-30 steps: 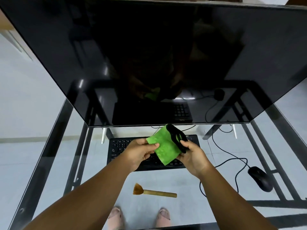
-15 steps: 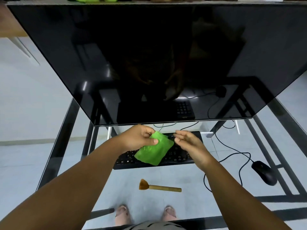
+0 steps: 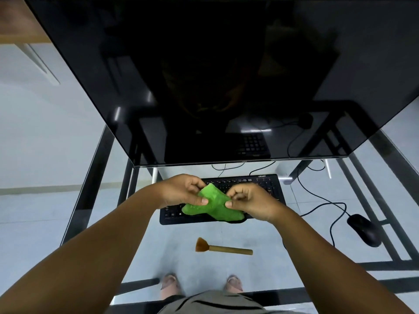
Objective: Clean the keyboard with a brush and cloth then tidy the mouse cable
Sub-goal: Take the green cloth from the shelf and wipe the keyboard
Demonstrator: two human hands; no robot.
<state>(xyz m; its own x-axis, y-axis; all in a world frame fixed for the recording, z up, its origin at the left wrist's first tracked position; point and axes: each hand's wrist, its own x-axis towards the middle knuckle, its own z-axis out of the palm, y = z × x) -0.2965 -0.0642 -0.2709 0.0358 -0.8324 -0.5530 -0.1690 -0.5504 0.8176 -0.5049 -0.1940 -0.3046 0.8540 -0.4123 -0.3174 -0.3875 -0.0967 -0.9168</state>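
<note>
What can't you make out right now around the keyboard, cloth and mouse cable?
Head view only:
- Black keyboard: its middle keys are hidden by the green cloth and both hands, left hand and right hand.
- Key legends: too small to read.
- Black mouse cable: its far end disappears behind the dark monitor.
- Whether the cloth touches the keys: cannot tell.

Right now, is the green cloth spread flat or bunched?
Bunched. The green cloth is crumpled, pinched by the left hand and right hand above the keyboard.
</note>
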